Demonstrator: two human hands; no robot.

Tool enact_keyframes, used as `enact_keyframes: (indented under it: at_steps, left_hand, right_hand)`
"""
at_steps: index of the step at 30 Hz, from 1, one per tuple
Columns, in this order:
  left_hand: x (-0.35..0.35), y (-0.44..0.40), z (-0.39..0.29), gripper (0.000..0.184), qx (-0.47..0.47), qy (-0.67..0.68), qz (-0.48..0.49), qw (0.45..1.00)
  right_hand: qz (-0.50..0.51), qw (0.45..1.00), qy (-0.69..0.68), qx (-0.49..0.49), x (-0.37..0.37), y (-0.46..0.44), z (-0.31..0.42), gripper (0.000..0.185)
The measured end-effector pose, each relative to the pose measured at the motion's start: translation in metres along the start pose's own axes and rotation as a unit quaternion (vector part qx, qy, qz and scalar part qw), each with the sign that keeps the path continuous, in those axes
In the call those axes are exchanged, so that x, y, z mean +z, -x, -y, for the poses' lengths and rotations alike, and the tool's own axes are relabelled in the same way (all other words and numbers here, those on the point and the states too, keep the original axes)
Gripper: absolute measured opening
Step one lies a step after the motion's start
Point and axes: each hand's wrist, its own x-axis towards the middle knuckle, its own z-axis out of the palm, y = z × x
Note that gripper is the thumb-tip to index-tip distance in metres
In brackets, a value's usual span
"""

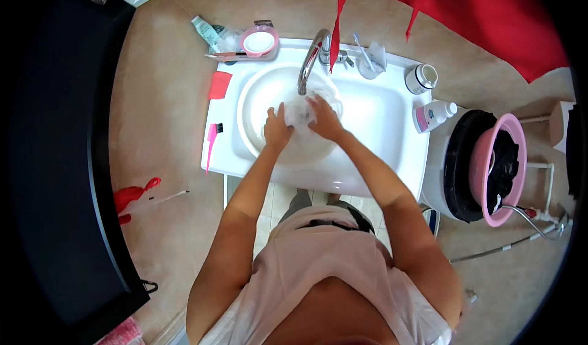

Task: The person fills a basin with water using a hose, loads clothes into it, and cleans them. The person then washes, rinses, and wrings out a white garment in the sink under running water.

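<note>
A white round basin [251, 133] sits in the white sink [380, 136], under the curved chrome faucet [306, 69]. Beneath the spout, a translucent whitish cloth or bag [298, 109] lies bunched in the basin. My left hand [278, 127] touches its left side with fingers bent; the thumb and fingers are apart in part. On its right side, my right hand [324, 118] has its fingers curled on the material, pinching it.
Pink brush [212, 143] and red cloth [219, 85] lie on the left rim. A toiletries tray [269, 55] stands behind. Cup [372, 66], jar [421, 79] and bottle [433, 116] are at right, beside a pink tub [517, 130]. Red fabric [490, 20] hangs above.
</note>
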Motion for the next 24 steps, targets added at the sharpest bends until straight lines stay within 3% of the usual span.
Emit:
enact_keyframes:
  at_steps: [3,10,12,14,16,17,20,24]
  left_hand:
    - [0.007,-0.005,-0.006,0.091,0.029,-0.07,0.013,0.997]
    - [0.057,-0.03,0.027,0.079,0.087,-0.243,-0.047,0.965]
    - [0.071,-0.041,0.035,0.067,0.048,-0.299,0.079,0.95]
    - [0.074,-0.049,0.038,0.055,0.03,-0.314,0.177,0.933]
    - [0.065,-0.052,0.034,0.041,0.03,-0.29,0.244,0.925]
    - [0.063,-0.054,0.033,0.035,-0.002,-0.261,0.301,0.917]
    - [0.065,-0.062,0.038,0.027,-0.08,-0.19,0.44,0.874]
    - [0.073,-0.068,0.035,0.033,-0.031,-0.224,0.447,0.865]
  right_hand:
    - [0.006,0.988,0.153,0.035,0.027,-0.001,-0.002,0.068]
    - [0.039,0.972,0.234,0.006,0.063,-0.019,-0.025,0.058]
    - [0.099,0.959,0.262,0.03,0.069,-0.027,-0.031,0.057]
    - [0.233,0.938,0.221,0.126,0.091,-0.036,-0.051,0.055]
    - [0.331,0.903,-0.006,0.272,0.151,-0.044,-0.112,0.054]
    - [0.356,0.858,-0.15,0.338,0.197,-0.035,-0.164,0.053]
    - [0.359,0.875,-0.056,0.318,0.166,-0.021,-0.132,0.051]
    - [0.416,0.862,-0.008,0.29,0.141,-0.02,-0.114,0.049]
